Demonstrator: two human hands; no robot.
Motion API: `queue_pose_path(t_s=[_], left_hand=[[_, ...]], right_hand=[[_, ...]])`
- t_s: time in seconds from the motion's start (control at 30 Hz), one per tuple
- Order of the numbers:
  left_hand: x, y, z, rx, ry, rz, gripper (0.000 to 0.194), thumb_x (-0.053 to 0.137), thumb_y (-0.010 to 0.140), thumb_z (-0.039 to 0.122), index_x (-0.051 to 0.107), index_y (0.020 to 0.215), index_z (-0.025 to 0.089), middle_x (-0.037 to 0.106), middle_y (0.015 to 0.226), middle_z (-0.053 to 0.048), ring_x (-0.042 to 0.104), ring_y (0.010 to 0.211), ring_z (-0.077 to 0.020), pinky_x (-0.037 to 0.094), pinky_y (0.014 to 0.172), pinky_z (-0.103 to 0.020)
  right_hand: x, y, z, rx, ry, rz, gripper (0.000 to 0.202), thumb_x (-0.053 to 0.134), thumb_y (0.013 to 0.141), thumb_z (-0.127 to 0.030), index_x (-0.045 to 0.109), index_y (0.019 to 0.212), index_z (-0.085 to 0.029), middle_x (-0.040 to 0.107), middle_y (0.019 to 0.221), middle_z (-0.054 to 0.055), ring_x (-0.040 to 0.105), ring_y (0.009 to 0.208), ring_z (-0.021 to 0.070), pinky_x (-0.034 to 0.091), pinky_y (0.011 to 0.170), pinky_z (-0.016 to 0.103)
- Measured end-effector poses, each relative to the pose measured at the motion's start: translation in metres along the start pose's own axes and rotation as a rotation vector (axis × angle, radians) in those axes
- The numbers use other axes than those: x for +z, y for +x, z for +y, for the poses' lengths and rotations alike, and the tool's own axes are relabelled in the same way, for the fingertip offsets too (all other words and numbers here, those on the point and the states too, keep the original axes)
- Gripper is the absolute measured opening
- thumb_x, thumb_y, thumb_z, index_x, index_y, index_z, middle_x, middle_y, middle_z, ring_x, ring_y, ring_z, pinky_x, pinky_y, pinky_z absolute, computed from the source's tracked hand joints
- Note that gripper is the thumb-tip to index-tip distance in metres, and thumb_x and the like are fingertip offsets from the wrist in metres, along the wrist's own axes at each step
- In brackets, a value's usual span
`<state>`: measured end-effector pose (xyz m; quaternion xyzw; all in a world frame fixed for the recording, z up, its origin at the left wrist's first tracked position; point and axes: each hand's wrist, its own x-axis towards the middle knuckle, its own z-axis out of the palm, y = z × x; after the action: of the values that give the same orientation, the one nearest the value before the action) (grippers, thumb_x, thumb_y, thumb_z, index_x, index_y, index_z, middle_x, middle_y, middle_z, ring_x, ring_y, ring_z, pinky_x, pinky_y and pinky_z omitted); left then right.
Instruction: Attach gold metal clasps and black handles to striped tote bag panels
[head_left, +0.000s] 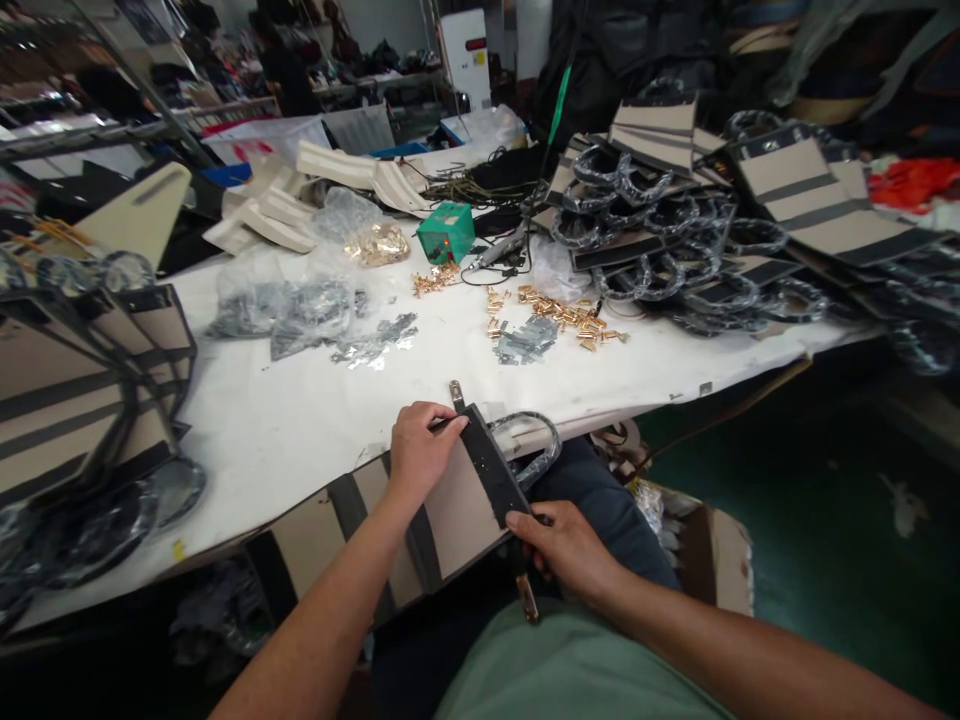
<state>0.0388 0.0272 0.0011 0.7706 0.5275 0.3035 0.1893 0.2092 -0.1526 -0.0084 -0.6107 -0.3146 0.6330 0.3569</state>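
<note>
A beige and black handbag panel lies across my lap and the table's front edge. Its plastic-wrapped handle sticks out on the right side. My left hand pinches the panel's upper corner, beside a short strap with a metal end. At the lower corner, my right hand grips the panel's black edge, thumb on top. Below that hand hangs another strap with a gold-coloured end. The fingers under the panel are hidden.
On the white table lie gold-coloured metal pieces, flat silver plates and a green box. Stacked handbag panels stand left and right. A cardboard box sits on the floor.
</note>
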Motion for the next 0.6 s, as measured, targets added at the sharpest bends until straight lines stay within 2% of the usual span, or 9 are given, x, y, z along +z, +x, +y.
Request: queue_pose_path(t_s=[0.1, 0.23, 0.33, 0.4, 0.43, 0.5, 0.6], left_hand=[[-0.001, -0.011, 0.002, 0.129, 0.01, 0.03, 0.014, 0.068, 0.089, 0.035, 0.072, 0.084, 0.022, 0.073, 0.088, -0.004, 0.063, 0.092, -0.023, 0.049, 0.09, -0.04], [-0.01, -0.023, 0.0, 0.273, 0.146, -0.007, 0.023, 0.067, 0.092, 0.036, 0.075, 0.108, 0.023, 0.072, 0.114, -0.007, 0.06, 0.108, -0.0272, 0.048, 0.097, -0.045], [-0.014, -0.032, -0.001, 0.3, 0.259, -0.075, 0.033, 0.067, 0.092, 0.035, 0.072, 0.122, 0.024, 0.069, 0.123, -0.009, 0.058, 0.111, -0.0302, 0.048, 0.095, -0.048], [-0.013, -0.034, -0.003, 0.279, 0.257, -0.099, 0.034, 0.067, 0.092, 0.035, 0.072, 0.124, 0.024, 0.07, 0.123, -0.008, 0.058, 0.111, -0.0298, 0.049, 0.094, -0.048], [-0.012, -0.034, -0.003, 0.266, 0.246, -0.107, 0.033, 0.068, 0.092, 0.035, 0.072, 0.123, 0.024, 0.07, 0.123, -0.007, 0.058, 0.111, -0.0294, 0.049, 0.094, -0.048], [-0.01, -0.033, -0.006, 0.249, 0.224, -0.114, 0.033, 0.069, 0.091, 0.035, 0.073, 0.122, 0.025, 0.07, 0.123, -0.006, 0.058, 0.111, -0.0291, 0.049, 0.093, -0.048], [-0.008, -0.031, -0.009, 0.25, 0.212, -0.101, 0.033, 0.07, 0.091, 0.036, 0.074, 0.122, 0.026, 0.071, 0.122, -0.006, 0.058, 0.112, -0.0295, 0.049, 0.092, -0.048]], right_hand=[[0.004, 0.002, 0.009, -0.032, -0.043, 0.006, 0.057, 0.064, 0.079, -0.07, 0.062, 0.064, -0.015, 0.054, 0.051, -0.001, 0.045, 0.045, 0.0094, 0.033, 0.044, 0.022], [0.002, 0.013, 0.02, 0.043, -0.048, 0.026, 0.056, 0.061, 0.081, -0.071, 0.061, 0.064, -0.017, 0.049, 0.047, -0.003, 0.042, 0.04, 0.0101, 0.033, 0.041, 0.023], [-0.01, 0.009, 0.015, 0.022, -0.262, -0.089, 0.054, 0.057, 0.087, -0.066, 0.066, 0.068, -0.016, 0.051, 0.049, -0.003, 0.044, 0.042, 0.0106, 0.033, 0.044, 0.024], [-0.023, 0.0, -0.002, -0.104, -0.552, -0.145, 0.048, 0.061, 0.089, -0.058, 0.07, 0.068, -0.017, 0.058, 0.054, -0.001, 0.05, 0.048, 0.0117, 0.032, 0.049, 0.025], [-0.029, -0.004, -0.013, -0.184, -0.702, -0.133, 0.044, 0.063, 0.088, -0.055, 0.072, 0.067, -0.017, 0.062, 0.057, 0.0, 0.054, 0.052, 0.0127, 0.033, 0.052, 0.025], [-0.037, -0.008, -0.041, -0.357, -0.922, -0.022, 0.036, 0.065, 0.09, -0.05, 0.077, 0.073, -0.02, 0.071, 0.067, 0.002, 0.062, 0.063, 0.0154, 0.038, 0.06, 0.026], [-0.036, 0.009, -0.079, -0.608, -1.055, 0.179, 0.029, 0.058, 0.097, -0.044, 0.079, 0.109, -0.028, 0.077, 0.103, 0.004, 0.07, 0.088, 0.0184, 0.046, 0.075, 0.026]])
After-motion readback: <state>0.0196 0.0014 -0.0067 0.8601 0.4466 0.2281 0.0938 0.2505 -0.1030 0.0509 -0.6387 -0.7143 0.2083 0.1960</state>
